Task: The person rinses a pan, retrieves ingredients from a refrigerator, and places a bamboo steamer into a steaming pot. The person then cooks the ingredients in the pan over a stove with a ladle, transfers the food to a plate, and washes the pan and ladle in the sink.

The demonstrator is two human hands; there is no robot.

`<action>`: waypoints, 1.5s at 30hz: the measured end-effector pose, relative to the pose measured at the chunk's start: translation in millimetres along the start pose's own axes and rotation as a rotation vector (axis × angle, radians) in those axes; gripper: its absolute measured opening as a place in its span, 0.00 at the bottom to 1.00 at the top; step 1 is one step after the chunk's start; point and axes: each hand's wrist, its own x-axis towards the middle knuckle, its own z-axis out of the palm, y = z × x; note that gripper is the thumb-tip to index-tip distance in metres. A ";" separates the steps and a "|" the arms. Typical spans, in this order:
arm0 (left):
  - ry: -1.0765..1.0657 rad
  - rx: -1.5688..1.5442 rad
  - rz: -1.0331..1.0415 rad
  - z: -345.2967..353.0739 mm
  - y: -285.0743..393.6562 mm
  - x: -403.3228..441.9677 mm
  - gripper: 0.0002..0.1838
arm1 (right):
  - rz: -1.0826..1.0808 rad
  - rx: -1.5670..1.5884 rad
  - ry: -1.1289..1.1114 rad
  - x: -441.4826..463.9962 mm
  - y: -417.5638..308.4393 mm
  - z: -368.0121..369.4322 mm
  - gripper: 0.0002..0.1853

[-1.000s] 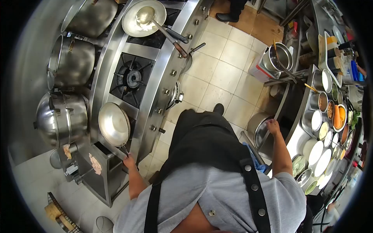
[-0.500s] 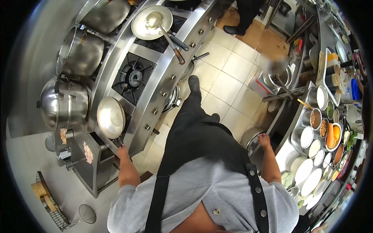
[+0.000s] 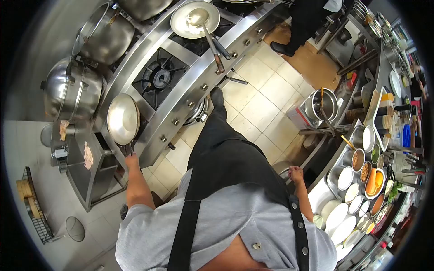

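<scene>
At the lower left of the stove, my left hand (image 3: 131,160) is closed around the dark handle of a wok (image 3: 123,119). The wok is tilted, its pale metal inside facing up, and appears to hold nothing. My right hand (image 3: 296,173) hangs at my right side with its fingers curled; whatever may be inside them is hidden. Just beside it is a metal pot (image 3: 282,168), partly covered by my apron; I cannot tell whether they touch. A second wok (image 3: 181,28) sits on a rear burner with a ladle (image 3: 199,17) resting in it.
An unoccupied burner (image 3: 161,78) lies beyond my wok. Large steel pots (image 3: 74,90) line the left. Food containers (image 3: 346,178) fill the right counter. A pot with utensils (image 3: 332,106) stands ahead right. Another person in dark clothes (image 3: 303,27) stands farther along the aisle.
The view has shifted and turned slightly. My left hand keeps hold of the wok handle. My right hand has moved slightly down and left in view. The blur over the ahead-right pot is gone.
</scene>
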 end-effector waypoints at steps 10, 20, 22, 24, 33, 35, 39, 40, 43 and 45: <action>0.053 -0.476 -0.102 -11.8 15.0 -35.8 0.22 | -0.063 -0.010 -0.026 -8.4 8.9 -9.1 0.11; -0.115 -0.894 -0.167 -52.0 35.0 -69.8 0.15 | -0.036 -0.230 -0.031 -16.0 1.6 -12.4 0.17; -0.197 -0.977 -0.217 -63.4 40.8 -78.9 0.14 | -0.036 -0.339 -0.109 -11.3 5.1 -15.6 0.15; -0.346 -1.019 -0.224 -79.4 41.4 -84.6 0.14 | -0.010 -0.344 -0.205 6.3 15.6 -13.2 0.13; -0.716 -1.375 -0.062 -47.3 8.2 -87.0 0.18 | -0.247 -0.531 -0.272 16.6 -116.4 93.1 0.13; -0.730 -1.271 0.118 -41.6 7.2 -86.6 0.20 | -0.607 -0.902 -0.389 -12.6 -195.1 158.9 0.13; -0.820 -1.311 0.266 -17.0 14.2 -99.2 0.36 | -0.701 -0.516 -0.596 -178.0 -286.7 362.0 0.20; -0.888 -1.336 0.358 -18.4 9.3 -103.2 0.34 | -0.701 -0.557 -0.680 -210.9 -294.0 405.7 0.20; -0.904 -1.291 0.410 -45.3 -18.7 -115.6 0.29 | -0.725 -0.706 -0.779 -225.8 -277.0 518.6 0.26; -0.866 -1.320 0.285 -42.4 -53.1 -110.1 0.26 | -0.518 -0.655 -0.924 -230.6 -264.3 571.3 0.25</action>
